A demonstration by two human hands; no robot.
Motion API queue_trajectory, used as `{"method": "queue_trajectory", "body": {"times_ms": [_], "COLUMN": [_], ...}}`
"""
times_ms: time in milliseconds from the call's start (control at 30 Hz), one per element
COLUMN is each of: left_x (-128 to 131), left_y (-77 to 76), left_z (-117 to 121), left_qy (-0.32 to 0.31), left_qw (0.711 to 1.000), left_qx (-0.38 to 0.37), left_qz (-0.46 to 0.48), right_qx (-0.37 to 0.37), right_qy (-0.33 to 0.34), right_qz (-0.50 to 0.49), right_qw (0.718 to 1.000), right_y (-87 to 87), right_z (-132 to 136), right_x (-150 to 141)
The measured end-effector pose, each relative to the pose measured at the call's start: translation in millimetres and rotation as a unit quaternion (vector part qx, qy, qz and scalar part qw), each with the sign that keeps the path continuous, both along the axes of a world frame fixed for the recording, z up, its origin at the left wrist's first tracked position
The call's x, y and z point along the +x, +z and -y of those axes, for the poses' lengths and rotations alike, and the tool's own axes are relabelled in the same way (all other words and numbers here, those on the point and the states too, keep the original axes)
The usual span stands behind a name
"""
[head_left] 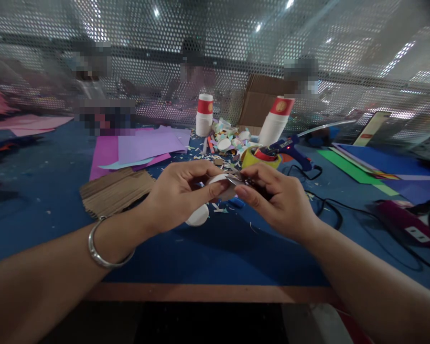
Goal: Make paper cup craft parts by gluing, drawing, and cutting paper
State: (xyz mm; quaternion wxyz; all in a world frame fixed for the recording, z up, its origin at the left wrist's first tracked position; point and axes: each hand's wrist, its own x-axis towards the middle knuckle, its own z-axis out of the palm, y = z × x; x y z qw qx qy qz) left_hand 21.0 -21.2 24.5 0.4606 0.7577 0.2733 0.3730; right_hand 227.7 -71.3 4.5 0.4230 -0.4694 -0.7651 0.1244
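Over the front middle of the table, my left hand (186, 188), with a silver bangle on its wrist, pinches a white paper piece (220, 179), which looks like part of a paper cup. My right hand (277, 196) is closed round a pair of scissors; the metal blades (235, 180) lie against the white piece and the handles are mostly hidden by the fingers. Just below my left fingers is a white round paper disc (198, 216) on the blue table (215, 258). Small paper scraps (220, 208) lie under both hands.
Two stacks of paper cups, one (204, 117) left and one (275, 122) right, flank a scrap pile (227, 134). A glue gun (292, 148) leans by yellow tape (260, 157). Purple sheets (146, 145) and corrugated cardboard (116, 191) lie left; cables (335, 205) and a power strip (408, 224) right.
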Motion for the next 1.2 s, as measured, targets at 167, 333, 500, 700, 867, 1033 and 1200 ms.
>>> {"method": "queue_trajectory", "body": {"times_ms": [167,333,500,700,867,1033,1200], "left_x": [0.2,-2.2,-2.8,-1.9,-2.7,-2.6,-1.2], "left_y": [0.5,0.4,2.3,4.4,4.3,7.4,8.4], "left_z": [1.4,2.1,2.9,4.7,3.6,2.6,0.4], "left_qy": [0.002,0.001,-0.006,-0.027,-0.029,-0.026,-0.04], "left_qw": [1.0,0.999,0.999,0.999,0.999,0.999,0.995], "left_qx": [0.03,0.04,0.019,-0.036,-0.04,-0.026,-0.086], "left_qz": [-0.006,-0.018,-0.038,-0.021,-0.01,-0.009,0.018], "right_qx": [0.038,0.059,0.093,0.116,0.141,0.132,0.109], "right_qy": [-0.004,-0.002,-0.008,-0.021,-0.027,-0.026,-0.032], "right_qz": [0.025,0.041,0.059,0.086,0.101,0.103,0.071], "right_qw": [0.999,0.997,0.994,0.989,0.985,0.986,0.991], "right_y": [1.1,1.9,3.9,6.7,7.2,7.6,6.9], "right_z": [2.1,3.7,6.1,9.7,9.9,10.3,8.8], "right_x": [-0.3,-1.1,-2.8,-4.2,-4.3,-5.3,-5.6]}}
